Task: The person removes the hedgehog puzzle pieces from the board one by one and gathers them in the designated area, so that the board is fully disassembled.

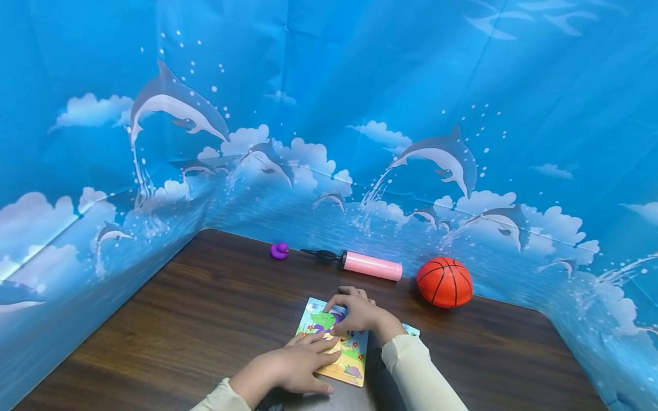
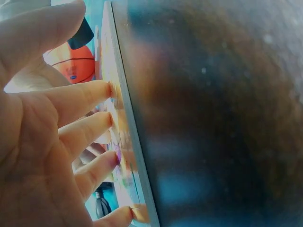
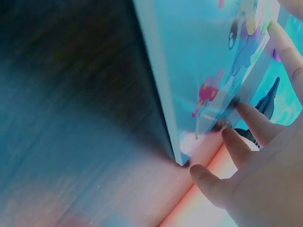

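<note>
A thin, colourful picture board (image 1: 353, 374) lies on the table, printed with a green-hatted figure and flowers. My left hand (image 1: 300, 362) rests on its lower left part, palm down with fingers spread; the left wrist view shows those fingertips (image 2: 106, 89) touching the printed face. My right hand (image 1: 357, 314) is over the upper right part, fingers bent but apart. In the right wrist view its index finger (image 3: 284, 45) touches the picture, and the other fingers reach the far edge. Both hands cover much of the print, and I see nothing gripped.
Behind the board stand a purple rubber duck (image 1: 280, 250), a pink hand pump (image 1: 372, 265) with a black nozzle, and an orange-red toy basketball (image 1: 444, 282). Another printed card (image 1: 412, 330) shows partly behind the right sleeve. A dolphin-patterned blue sheet (image 1: 329, 114) borders the dark wooden table (image 1: 154, 337).
</note>
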`<act>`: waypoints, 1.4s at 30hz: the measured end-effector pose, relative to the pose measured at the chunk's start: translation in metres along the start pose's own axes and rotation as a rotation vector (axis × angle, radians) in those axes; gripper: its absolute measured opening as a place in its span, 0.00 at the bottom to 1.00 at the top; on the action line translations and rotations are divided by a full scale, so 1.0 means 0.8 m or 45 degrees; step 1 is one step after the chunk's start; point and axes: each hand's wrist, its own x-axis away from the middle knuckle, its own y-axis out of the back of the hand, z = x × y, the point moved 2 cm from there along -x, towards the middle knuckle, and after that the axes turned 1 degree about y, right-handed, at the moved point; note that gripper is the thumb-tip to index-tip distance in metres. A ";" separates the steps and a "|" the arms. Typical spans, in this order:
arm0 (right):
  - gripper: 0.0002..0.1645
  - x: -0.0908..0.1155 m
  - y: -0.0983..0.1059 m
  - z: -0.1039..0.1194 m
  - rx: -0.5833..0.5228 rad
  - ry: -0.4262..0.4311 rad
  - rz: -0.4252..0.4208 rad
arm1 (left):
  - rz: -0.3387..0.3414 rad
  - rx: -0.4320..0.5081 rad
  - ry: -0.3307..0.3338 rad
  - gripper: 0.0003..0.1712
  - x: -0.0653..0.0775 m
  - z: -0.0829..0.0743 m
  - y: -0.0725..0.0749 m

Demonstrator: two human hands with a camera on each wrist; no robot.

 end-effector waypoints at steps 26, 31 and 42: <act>0.21 0.005 -0.003 0.013 0.092 0.103 -0.102 | -0.004 0.002 0.000 0.36 0.002 -0.004 0.004; 0.16 0.012 -0.007 0.016 0.066 0.158 -0.149 | -0.017 -0.012 -0.001 0.36 0.002 -0.004 0.003; 0.08 0.019 -0.005 0.006 -0.434 0.076 -0.313 | -0.026 -0.026 0.007 0.36 0.001 -0.003 0.001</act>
